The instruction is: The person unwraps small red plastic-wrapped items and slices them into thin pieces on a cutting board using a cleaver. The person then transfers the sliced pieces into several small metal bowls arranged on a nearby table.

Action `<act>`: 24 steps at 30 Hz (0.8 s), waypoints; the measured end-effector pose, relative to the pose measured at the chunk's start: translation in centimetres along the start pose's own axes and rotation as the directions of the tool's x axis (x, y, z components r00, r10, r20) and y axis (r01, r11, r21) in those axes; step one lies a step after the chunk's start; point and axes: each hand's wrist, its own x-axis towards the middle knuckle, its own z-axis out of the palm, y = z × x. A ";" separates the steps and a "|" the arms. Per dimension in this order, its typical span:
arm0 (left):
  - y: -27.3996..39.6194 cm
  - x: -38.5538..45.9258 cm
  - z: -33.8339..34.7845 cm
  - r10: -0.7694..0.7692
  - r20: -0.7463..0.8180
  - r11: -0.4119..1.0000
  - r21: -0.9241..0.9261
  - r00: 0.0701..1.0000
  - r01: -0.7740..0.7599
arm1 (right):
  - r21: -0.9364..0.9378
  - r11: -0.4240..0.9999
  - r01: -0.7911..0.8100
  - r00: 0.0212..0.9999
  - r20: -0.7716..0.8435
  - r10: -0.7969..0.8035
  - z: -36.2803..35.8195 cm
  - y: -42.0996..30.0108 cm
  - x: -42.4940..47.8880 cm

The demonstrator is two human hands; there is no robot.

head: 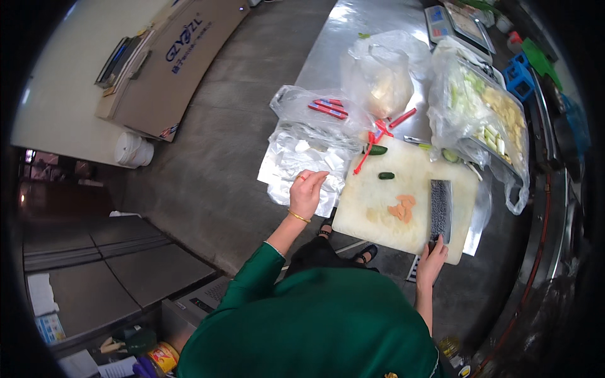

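Note:
My right hand [434,260] holds the handle of a cleaver [440,208]. The cleaver's broad, dimpled blade rests on the right part of a white cutting board [364,198]. To its left lie several thin pinkish-orange slices [402,208]. A short cucumber piece [386,176] is farther back, and another cucumber piece [375,150] sits near the far edge by a torn red wrapper [376,134]. My left hand [306,191], fingers bent and tips close together, is over a crumpled clear plastic bag [326,163] left of the board. Whether it pinches anything is too small to tell.
Red-wrapped sticks [328,108] lie in plastic, with another red stick [401,118] nearby. Behind stands a filled clear bag [385,80]. A bagged tray of cut vegetables [491,113] sits at right, near a digital scale [442,28]. A white bucket [133,150] stands on the floor.

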 end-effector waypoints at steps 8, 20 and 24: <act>2.3 -1.5 3.7 0.117 0.400 0.991 -0.108 0.909 -0.080 | -0.029 0.991 -0.127 0.990 -0.066 0.125 -0.2 -0.7 0.2; 6.8 -4.1 16.2 0.292 0.659 0.940 -0.065 0.693 -0.334 | 0.127 0.986 -0.113 0.960 -0.243 0.141 -1.4 -1.4 -2.8; 6.7 -4.1 18.3 0.288 0.666 0.929 -0.018 0.688 -0.371 | 0.815 0.312 -0.489 0.847 0.359 0.392 -3.8 -1.4 -5.1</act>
